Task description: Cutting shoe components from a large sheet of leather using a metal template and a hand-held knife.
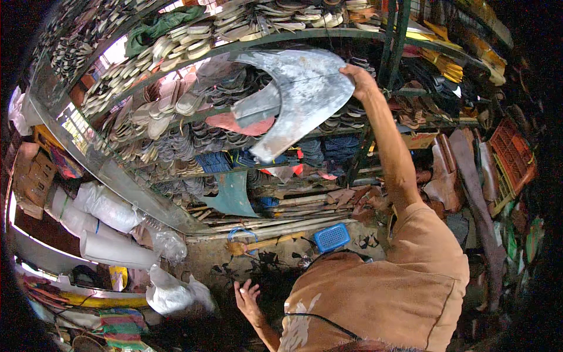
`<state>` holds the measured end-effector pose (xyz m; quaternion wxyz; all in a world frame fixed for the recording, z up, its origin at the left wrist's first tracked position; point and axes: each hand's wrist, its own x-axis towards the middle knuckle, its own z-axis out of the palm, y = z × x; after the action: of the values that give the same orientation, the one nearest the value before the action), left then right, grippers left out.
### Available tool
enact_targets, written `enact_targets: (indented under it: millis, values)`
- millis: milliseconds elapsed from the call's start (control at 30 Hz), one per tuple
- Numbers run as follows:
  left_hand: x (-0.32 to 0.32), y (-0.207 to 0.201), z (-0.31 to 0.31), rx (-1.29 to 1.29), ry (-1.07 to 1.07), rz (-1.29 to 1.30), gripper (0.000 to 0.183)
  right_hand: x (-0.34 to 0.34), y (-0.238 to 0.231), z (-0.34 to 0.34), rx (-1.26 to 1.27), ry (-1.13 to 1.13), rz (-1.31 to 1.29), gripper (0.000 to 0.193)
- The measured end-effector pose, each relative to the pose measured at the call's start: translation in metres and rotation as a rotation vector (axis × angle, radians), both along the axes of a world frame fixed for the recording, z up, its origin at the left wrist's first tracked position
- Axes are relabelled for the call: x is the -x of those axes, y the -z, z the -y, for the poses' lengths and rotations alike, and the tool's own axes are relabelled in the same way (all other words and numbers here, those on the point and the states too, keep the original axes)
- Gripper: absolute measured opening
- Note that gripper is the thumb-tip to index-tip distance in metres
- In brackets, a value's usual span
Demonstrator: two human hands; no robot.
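Note:
My right hand (359,82) is raised at arm's length, its fingers and thumb closed on the right edge of a grey-white mottled sheet (316,82). The sheet has a large curved cut-out on its left side, and it hangs in front of the shelves. Behind the cut-out show a grey piece (258,107) and a reddish piece (237,123); whether they touch the sheet I cannot tell. Low near my body, my left hand (248,300) has its fingers loosely apart with nothing in them.
Metal shelves (305,36) are packed with stacked shoe soles (190,44). A blue plastic basket (332,237) and long poles (281,227) lie below. White rolls (117,249) and a white bag (176,291) sit at left. Orange crates (511,154) and leather pieces (443,176) stand at right.

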<state>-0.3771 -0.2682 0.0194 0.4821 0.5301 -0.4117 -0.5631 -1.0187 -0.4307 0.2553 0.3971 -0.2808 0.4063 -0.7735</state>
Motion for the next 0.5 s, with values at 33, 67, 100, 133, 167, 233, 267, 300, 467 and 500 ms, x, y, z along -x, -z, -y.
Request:
enact_targets:
  millis: [33,67,100,133,167,233,267,300,467,500]
  values:
    - [0.008,-0.001,0.004,0.013,0.013,0.004,0.070,0.010,-0.006,-0.003,-0.027,0.025,-0.047,0.012]
    - [0.016,-0.004,0.007,0.015,0.010,0.006,0.070,0.019,-0.012,-0.008,-0.054,0.050,-0.094,0.010]
    - [0.023,-0.008,0.007,0.018,0.054,0.024,0.070,0.022,-0.018,-0.012,-0.102,0.085,-0.096,0.007]
    - [0.030,-0.010,0.010,0.028,0.106,0.034,0.071,0.029,-0.026,-0.019,-0.143,0.129,-0.105,0.005]
    - [0.030,0.003,0.012,0.015,0.137,-0.002,0.072,0.054,-0.020,-0.019,-0.145,0.092,-0.184,0.005]
    - [0.035,0.008,0.013,-0.006,0.143,-0.024,0.074,0.055,-0.026,-0.017,-0.104,0.122,-0.246,0.005]
    - [0.038,0.010,0.016,-0.014,0.137,-0.035,0.074,0.056,-0.029,-0.016,-0.064,0.151,-0.308,0.006]
    - [0.038,0.011,0.017,-0.016,0.139,-0.033,0.074,0.054,-0.033,-0.015,-0.108,0.206,-0.384,0.007]
    - [0.041,0.004,0.029,0.012,0.119,-0.033,0.076,0.070,-0.037,-0.003,-0.117,0.295,-0.130,0.010]
    - [0.041,0.001,0.031,0.013,0.116,-0.031,0.076,0.074,-0.036,0.000,-0.082,0.350,-0.082,0.007]
